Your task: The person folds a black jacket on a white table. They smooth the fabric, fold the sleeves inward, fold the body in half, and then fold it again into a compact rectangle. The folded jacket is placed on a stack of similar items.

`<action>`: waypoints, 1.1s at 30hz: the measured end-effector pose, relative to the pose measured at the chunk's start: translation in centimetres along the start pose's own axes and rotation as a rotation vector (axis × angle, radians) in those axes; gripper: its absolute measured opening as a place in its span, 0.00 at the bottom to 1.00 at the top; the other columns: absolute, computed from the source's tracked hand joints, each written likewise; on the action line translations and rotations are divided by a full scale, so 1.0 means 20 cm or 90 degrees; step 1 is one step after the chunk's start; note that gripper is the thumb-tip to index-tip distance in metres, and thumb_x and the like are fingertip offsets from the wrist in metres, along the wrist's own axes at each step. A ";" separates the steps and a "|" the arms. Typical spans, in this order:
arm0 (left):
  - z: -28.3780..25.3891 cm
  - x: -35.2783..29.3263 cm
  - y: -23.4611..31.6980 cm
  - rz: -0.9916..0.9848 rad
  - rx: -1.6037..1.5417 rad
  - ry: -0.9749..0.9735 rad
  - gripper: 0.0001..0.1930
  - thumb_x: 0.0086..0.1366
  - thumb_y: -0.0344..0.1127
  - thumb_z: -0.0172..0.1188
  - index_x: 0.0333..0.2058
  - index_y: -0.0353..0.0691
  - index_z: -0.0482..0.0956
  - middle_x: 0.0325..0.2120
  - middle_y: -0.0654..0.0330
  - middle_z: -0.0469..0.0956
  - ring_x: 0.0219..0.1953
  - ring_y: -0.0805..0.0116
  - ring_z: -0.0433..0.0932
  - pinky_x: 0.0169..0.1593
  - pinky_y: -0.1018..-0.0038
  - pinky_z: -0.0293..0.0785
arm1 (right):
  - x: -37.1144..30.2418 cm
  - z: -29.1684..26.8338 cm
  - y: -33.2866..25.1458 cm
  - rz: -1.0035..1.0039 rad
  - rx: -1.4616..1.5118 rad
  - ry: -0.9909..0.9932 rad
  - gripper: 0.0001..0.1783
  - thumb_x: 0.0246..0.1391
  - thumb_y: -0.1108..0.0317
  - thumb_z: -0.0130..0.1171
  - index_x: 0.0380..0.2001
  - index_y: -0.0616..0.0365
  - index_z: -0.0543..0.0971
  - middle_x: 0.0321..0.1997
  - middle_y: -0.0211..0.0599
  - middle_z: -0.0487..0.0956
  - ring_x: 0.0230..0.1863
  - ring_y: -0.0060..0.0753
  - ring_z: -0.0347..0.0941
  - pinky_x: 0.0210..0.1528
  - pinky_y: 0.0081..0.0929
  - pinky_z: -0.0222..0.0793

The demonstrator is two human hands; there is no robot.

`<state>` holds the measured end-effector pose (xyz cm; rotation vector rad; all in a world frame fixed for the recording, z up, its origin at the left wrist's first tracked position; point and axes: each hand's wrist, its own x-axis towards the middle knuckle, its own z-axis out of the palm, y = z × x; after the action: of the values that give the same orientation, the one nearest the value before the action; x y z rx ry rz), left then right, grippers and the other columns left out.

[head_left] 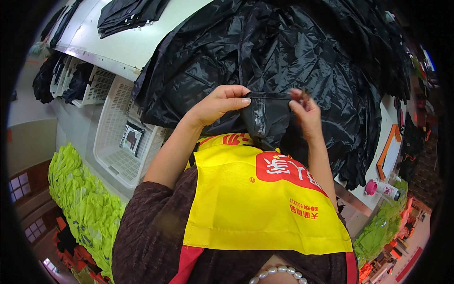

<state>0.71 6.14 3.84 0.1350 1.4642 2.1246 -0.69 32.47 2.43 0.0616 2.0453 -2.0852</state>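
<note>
My left hand [223, 103] pinches one end of a hemmed edge on a black garment piece [271, 113] between thumb and fingers. The piece hangs in front of me, with a seam and a shiny strip running down from the edge. At the other end of that edge, my right hand [307, 116] is closed, thumb and forefinger meeting at the fabric. Its fingers are slightly blurred, and a small dark shape among them cannot be made out. Behind both hands spreads a large heap of shiny black fabric [208, 61], which the held piece appears to belong to.
Folded black garments [130, 16] lie on the white table [135, 49]. A white plastic basket [106, 137] at left holds a packaged item [131, 138]. Yellow-green fabric [78, 194] is piled at lower left. At right are an orange-edged board [388, 151] and a bottle [388, 190].
</note>
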 end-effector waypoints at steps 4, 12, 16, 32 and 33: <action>-0.01 0.02 -0.03 -0.007 -0.020 0.004 0.08 0.62 0.32 0.56 0.37 0.36 0.78 0.31 0.68 0.77 0.35 0.82 0.72 0.43 0.84 0.67 | 0.00 0.03 -0.19 -0.098 -0.128 -0.060 0.21 0.45 0.73 0.64 0.45 0.60 0.76 0.45 0.28 0.76 0.30 0.13 0.67 0.32 0.13 0.64; 0.07 0.03 0.00 0.021 -0.007 0.050 0.10 0.64 0.34 0.52 0.35 0.33 0.78 0.30 0.68 0.77 0.34 0.82 0.72 0.41 0.84 0.67 | 0.01 0.27 -0.15 -0.232 -0.161 -0.159 0.11 0.44 0.73 0.65 0.34 0.63 0.80 0.37 0.34 0.79 0.35 0.23 0.74 0.38 0.18 0.68; 0.08 0.03 0.00 0.063 0.053 0.058 0.10 0.64 0.35 0.52 0.35 0.35 0.77 0.30 0.68 0.77 0.33 0.83 0.73 0.39 0.85 0.69 | 0.01 0.27 -0.12 -0.161 -0.048 -0.118 0.09 0.46 0.73 0.64 0.33 0.63 0.80 0.33 0.34 0.80 0.34 0.22 0.75 0.37 0.17 0.69; 0.12 0.04 -0.03 0.029 -0.053 0.081 0.12 0.64 0.37 0.51 0.34 0.34 0.77 0.31 0.67 0.77 0.34 0.82 0.72 0.40 0.84 0.68 | 0.03 0.21 -0.24 -0.071 -0.030 -0.077 0.10 0.52 0.64 0.60 0.31 0.61 0.78 0.24 0.24 0.75 0.21 0.12 0.66 0.24 0.12 0.62; 0.11 0.04 -0.04 0.025 -0.068 0.079 0.12 0.64 0.37 0.51 0.34 0.34 0.77 0.31 0.67 0.77 0.34 0.82 0.73 0.40 0.83 0.68 | 0.03 0.20 -0.26 -0.081 -0.085 -0.089 0.12 0.50 0.64 0.62 0.33 0.62 0.78 0.24 0.26 0.75 0.22 0.17 0.69 0.25 0.16 0.64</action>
<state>1.19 8.56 3.83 -0.0079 1.4237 2.2733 -1.70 28.58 7.66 -0.2346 2.1473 -1.9544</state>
